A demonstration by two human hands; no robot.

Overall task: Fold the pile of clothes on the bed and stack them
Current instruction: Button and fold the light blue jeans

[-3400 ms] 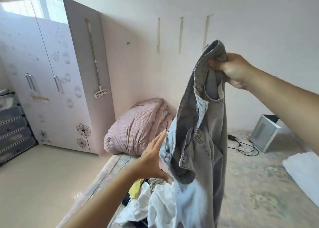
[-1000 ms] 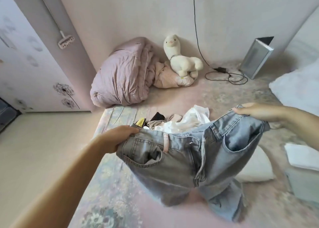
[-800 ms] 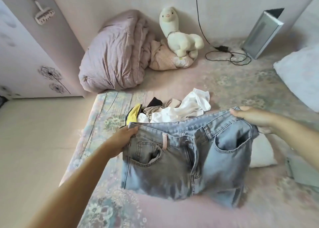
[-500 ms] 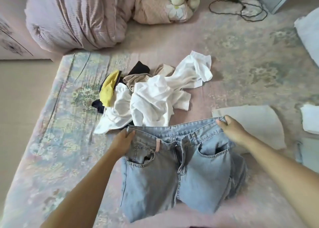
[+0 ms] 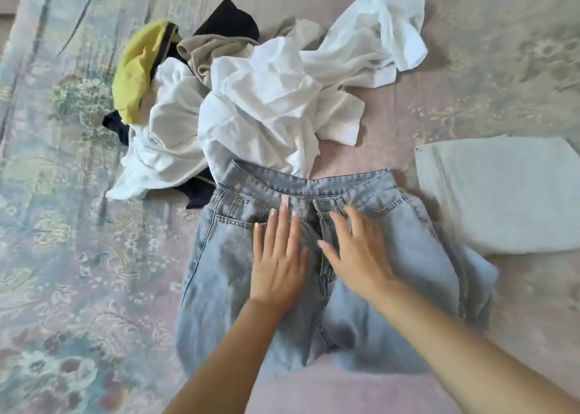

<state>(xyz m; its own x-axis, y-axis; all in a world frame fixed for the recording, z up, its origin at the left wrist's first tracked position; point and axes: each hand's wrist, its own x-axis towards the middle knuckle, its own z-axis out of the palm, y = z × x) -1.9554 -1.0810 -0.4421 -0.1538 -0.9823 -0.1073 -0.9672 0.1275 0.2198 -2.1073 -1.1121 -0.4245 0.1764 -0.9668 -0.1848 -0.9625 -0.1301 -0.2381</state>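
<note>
Light blue jeans [image 5: 219, 272] lie front-up on the bed, waistband away from me. My left hand [image 5: 277, 256] presses flat on them just left of the fly, fingers straight. My right hand [image 5: 354, 250] lies flat just right of the fly, fingers spread, slightly blurred. Beyond the waistband sits the loose pile of clothes [image 5: 266, 100]: white shirts, a yellow garment [image 5: 138, 68], a beige piece and dark pieces. The lower ends of the jeans' legs are bunched near the right and bottom.
A folded pale garment [image 5: 502, 194] lies to the right of the jeans. The floral bedspread [image 5: 62, 225] stretches to the left and behind the pile.
Both hands let go of the waistband corners and came together flat on the middle of the jeans, which now lie on the bed. The camera has tilted further down.
</note>
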